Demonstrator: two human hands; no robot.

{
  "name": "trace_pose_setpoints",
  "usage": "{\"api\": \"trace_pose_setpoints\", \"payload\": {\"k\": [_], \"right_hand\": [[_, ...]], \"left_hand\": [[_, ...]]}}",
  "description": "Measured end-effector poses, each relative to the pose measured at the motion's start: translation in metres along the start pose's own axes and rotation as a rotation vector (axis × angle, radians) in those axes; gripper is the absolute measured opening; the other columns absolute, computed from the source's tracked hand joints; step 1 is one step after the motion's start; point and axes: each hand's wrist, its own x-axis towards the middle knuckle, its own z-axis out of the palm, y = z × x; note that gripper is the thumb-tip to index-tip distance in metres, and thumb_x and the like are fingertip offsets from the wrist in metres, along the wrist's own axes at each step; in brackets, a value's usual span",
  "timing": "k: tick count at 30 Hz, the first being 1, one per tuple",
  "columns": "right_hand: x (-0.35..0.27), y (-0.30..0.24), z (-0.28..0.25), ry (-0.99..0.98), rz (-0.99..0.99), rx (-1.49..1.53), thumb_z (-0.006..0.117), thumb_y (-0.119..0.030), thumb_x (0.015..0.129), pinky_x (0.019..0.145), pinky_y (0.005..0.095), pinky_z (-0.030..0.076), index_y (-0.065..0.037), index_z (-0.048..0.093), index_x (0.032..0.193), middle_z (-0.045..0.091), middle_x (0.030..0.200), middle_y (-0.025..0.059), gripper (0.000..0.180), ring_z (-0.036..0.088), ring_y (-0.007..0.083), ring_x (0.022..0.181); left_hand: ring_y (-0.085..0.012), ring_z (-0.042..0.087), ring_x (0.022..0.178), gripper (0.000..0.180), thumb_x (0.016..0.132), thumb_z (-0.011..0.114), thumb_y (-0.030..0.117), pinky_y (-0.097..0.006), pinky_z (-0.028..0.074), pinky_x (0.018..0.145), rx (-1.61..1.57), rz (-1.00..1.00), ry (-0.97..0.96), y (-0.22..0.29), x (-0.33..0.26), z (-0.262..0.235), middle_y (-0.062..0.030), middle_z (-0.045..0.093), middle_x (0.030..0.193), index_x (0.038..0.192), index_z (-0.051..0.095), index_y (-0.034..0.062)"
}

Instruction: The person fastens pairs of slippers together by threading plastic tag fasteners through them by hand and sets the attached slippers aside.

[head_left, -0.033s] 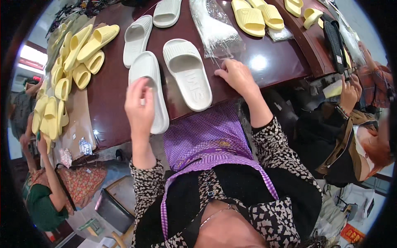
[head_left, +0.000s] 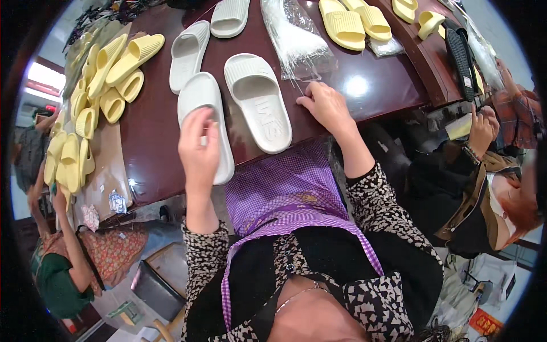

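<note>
Two white slide slippers lie side by side before me at the table's near edge. Over the left slipper (head_left: 204, 93) is my left hand (head_left: 198, 145), its fingers loosely bent and the thumb a little apart, with white showing in the gap. Part of that slipper's footbed is hidden by the hand. To the right, the other slipper (head_left: 259, 102) has its strap facing away from me. My right hand (head_left: 329, 108) rests on the table beside it, thumb and forefinger nearly together at the loose ends of thin white plastic strands (head_left: 302, 67). Whatever those fingertips hold is too fine to make out.
Two more white slippers (head_left: 190, 54) lie beyond. Yellow slippers (head_left: 134, 57) are heaped at the left, others (head_left: 343, 25) at the far right. A clear bag (head_left: 313, 43) covers the strand bundle. One black slipper (head_left: 460, 60) lies near a co-worker's hand (head_left: 483, 131); another person works at left.
My left hand has shifted slightly to the right over the left slipper. My right hand has barely moved, and both slippers lie almost as before.
</note>
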Motion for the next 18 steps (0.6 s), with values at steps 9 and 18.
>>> {"api": "trace_pose_setpoints", "payload": {"k": [9,18], "right_hand": [[-0.016,-0.008,-0.016,0.001,0.033,0.128,0.06,-0.015,0.08,0.064,0.0395,0.049,0.002,0.061,0.076,0.064,0.073,0.0159,0.017,0.062,0.0315,0.067],[-0.03,-0.013,-0.051,-0.355,0.191,0.89,0.058,-0.013,0.082,0.053,0.0247,0.043,0.001,0.059,0.074,0.058,0.066,0.0011,0.016,0.053,0.0101,0.058]], "left_hand": [[-0.0282,0.06,0.085,0.023,0.079,0.062,0.0,-0.034,0.05,0.075,-0.081,0.14,-0.165,0.036,-0.003,0.063,-0.0142,0.059,0.097,0.102,0.061,-0.0001],[-0.0304,0.06,0.094,0.023,0.075,0.063,-0.002,-0.037,0.049,0.081,-0.042,0.487,-0.215,0.023,0.034,0.127,-0.011,0.062,0.101,0.098,0.062,0.0019]]}}
